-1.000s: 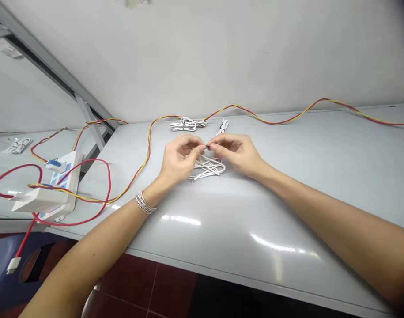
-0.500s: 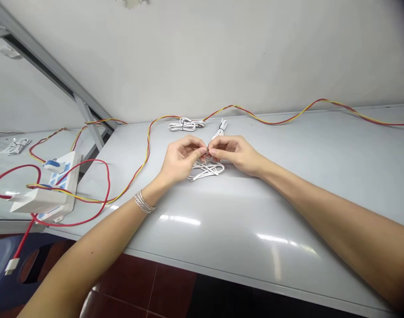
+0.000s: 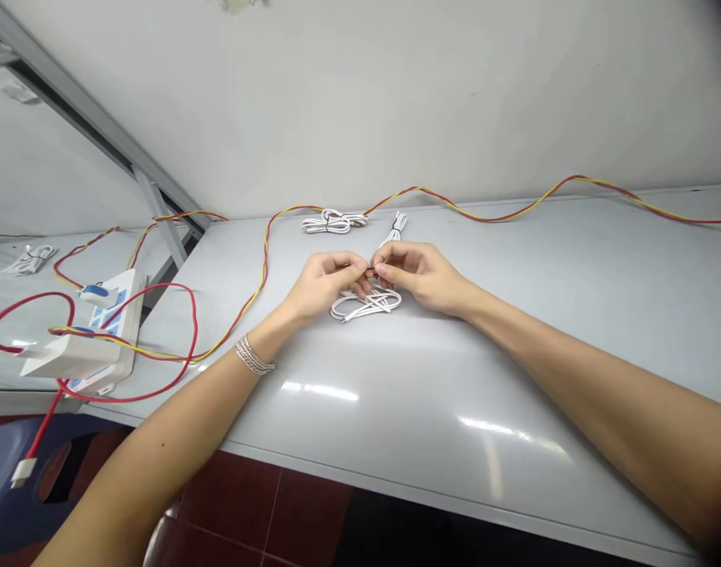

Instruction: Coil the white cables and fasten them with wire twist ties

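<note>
A coiled white cable (image 3: 365, 304) lies on the grey table (image 3: 431, 378) just under my hands. My left hand (image 3: 323, 285) and my right hand (image 3: 419, 273) meet above it, fingertips pinched together on a small dark tie at the top of the coil. Both sets of fingers are closed. A beaded bracelet (image 3: 250, 356) sits on my left wrist. Two more bundled white cables lie behind my hands: one (image 3: 332, 222) at the back left, one (image 3: 397, 225) just past my right fingers.
A twisted red-and-yellow wire (image 3: 490, 211) runs along the table's back edge and down to the left. A white power strip (image 3: 91, 335) with a red cable (image 3: 159, 346) looped round it sits on the left bench. Another white cable bundle (image 3: 32, 258) lies far left.
My hands have dropped slightly toward the table and the left wrist has turned inward. The white coil now lies flatter under them.
</note>
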Demonstrator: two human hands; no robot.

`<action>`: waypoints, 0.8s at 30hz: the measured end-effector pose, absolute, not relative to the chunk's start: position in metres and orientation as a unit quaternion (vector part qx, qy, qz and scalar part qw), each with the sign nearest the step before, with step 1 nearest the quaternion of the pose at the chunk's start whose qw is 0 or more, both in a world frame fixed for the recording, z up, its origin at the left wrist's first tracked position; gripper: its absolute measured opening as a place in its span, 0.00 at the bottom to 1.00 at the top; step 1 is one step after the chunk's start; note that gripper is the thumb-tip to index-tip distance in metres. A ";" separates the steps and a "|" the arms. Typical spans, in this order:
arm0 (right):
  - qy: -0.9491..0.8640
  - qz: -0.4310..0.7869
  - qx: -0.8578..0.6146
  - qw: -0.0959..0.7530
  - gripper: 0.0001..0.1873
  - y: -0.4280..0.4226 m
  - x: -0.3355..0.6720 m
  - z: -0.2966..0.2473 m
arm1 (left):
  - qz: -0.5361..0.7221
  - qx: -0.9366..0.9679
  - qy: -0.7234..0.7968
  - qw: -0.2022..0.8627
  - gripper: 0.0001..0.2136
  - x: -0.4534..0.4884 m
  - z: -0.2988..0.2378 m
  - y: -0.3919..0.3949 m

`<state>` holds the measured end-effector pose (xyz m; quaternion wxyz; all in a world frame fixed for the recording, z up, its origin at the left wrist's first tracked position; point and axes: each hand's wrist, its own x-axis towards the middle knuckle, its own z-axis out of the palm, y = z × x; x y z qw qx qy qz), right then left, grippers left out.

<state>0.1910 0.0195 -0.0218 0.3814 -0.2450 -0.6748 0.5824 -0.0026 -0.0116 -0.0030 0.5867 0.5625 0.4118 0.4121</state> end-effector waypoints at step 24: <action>-0.686 0.554 -0.249 0.401 0.16 0.018 0.187 -0.028 | 0.397 0.565 0.418 0.590 0.14 -0.004 -0.004 -0.010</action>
